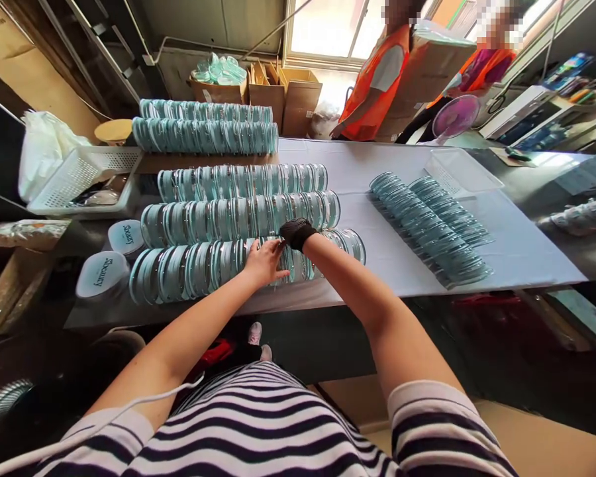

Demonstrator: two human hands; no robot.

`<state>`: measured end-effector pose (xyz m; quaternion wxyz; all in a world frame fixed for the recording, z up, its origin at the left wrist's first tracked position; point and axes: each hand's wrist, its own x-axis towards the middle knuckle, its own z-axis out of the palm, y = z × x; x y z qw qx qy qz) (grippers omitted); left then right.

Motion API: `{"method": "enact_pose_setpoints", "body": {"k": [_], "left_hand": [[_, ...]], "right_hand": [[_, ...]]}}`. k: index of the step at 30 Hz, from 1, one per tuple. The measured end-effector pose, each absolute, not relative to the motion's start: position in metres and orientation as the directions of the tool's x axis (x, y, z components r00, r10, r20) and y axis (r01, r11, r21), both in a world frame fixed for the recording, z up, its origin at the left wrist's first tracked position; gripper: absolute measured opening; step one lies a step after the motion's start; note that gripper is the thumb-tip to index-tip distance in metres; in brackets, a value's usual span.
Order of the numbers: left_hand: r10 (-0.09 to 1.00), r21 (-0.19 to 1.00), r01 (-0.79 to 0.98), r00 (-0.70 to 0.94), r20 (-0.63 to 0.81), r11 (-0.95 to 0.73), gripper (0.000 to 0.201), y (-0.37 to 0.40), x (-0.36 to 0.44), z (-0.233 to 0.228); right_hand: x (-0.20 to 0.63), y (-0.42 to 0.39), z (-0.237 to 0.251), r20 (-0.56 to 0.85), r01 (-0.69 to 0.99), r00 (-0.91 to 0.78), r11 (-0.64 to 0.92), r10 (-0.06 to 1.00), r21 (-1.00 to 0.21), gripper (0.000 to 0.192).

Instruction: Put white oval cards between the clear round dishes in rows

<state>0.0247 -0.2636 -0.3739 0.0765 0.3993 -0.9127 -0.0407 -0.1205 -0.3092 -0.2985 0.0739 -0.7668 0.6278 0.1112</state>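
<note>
Long rows of round, pale-teal pieces with clear, shiny rims, standing on edge, lie on the table in front of me. My left hand (265, 262), bare, rests on the nearest row (193, 270), its thumb spread away from its fingers. Close beside it, my right hand (297, 232) wears a black glove and is bent down over the same row, against the edge of the second row (203, 220). Its fingers are curled and their tips are mostly hidden, so what they pinch cannot be made out. The two hands almost touch.
More rows (203, 136) stand at the back, and two slanted rows (427, 225) lie on the white-covered table (347, 159). Left are a white basket (82, 179) and two printed pieces (102, 273). Behind are cartons (300, 99), a pink fan (455, 118) and two people in orange vests.
</note>
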Motion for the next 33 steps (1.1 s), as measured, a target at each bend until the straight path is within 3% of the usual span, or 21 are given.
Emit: {"method": "enact_pose_setpoints", "body": {"k": [3,6,10,13,18,20,22,24,26,29,31,33], "left_hand": [[-0.736,0.143,-0.722,-0.667,0.115,0.677,0.078,-0.264,0.024,-0.372],[-0.736,0.137,-0.724,-0.667,0.114,0.676,0.075,-0.262,0.022,-0.371],[-0.725,0.128,-0.713,-0.677,0.125,0.689,0.074,-0.258,0.022,-0.375],[-0.712,0.124,-0.701,-0.687,0.145,0.702,0.073,-0.256,0.026,-0.378],[-0.704,0.142,-0.690,-0.701,0.114,0.710,0.072,-0.259,0.024,-0.372],[-0.672,0.139,-0.658,-0.732,0.114,0.740,0.075,-0.261,0.013,-0.367],[-0.645,0.141,-0.631,-0.757,0.101,0.763,0.078,-0.261,-0.004,-0.365],[-0.649,0.150,-0.636,-0.758,0.065,0.757,0.079,-0.262,-0.022,-0.367],[-0.666,0.148,-0.654,-0.744,0.050,0.741,0.078,-0.262,-0.034,-0.372],[-0.674,0.128,-0.663,-0.734,0.087,0.738,0.078,-0.264,-0.038,-0.380],[-0.677,0.127,-0.666,-0.729,0.099,0.735,0.080,-0.264,-0.035,-0.382],[-0.686,0.138,-0.673,-0.721,0.096,0.727,0.081,-0.264,-0.033,-0.380]], "right_hand": [[-0.143,-0.258,-0.316,-0.208,-0.977,0.207,-0.214,-0.956,0.010,0.025],[-0.154,-0.197,-0.360,-0.130,-0.993,0.109,-0.103,-0.986,-0.052,0.031],[-0.142,-0.148,-0.431,-0.199,-0.989,-0.056,0.082,-0.978,-0.124,0.034],[-0.133,-0.141,-0.455,-0.240,-0.977,-0.103,0.143,-0.965,-0.159,0.036],[-0.160,-0.159,-0.399,-0.173,-0.977,-0.079,0.110,-0.982,-0.180,0.042],[-0.181,-0.183,-0.360,-0.071,-0.981,-0.146,0.154,-0.987,-0.121,0.042],[-0.197,-0.220,-0.326,-0.060,-0.990,-0.140,0.140,-0.988,-0.010,0.036],[-0.203,-0.263,-0.305,-0.267,-0.995,-0.050,0.026,-0.962,0.092,0.032],[-0.199,-0.303,-0.297,-0.479,-0.985,0.052,-0.124,-0.876,0.119,0.032],[-0.191,-0.333,-0.297,-0.603,-0.933,0.210,-0.342,-0.770,0.112,0.032],[-0.193,-0.326,-0.299,-0.536,-0.903,0.293,-0.413,-0.791,0.116,0.029],[-0.200,-0.297,-0.305,-0.364,-0.924,0.315,-0.370,-0.877,0.093,0.028]]}}
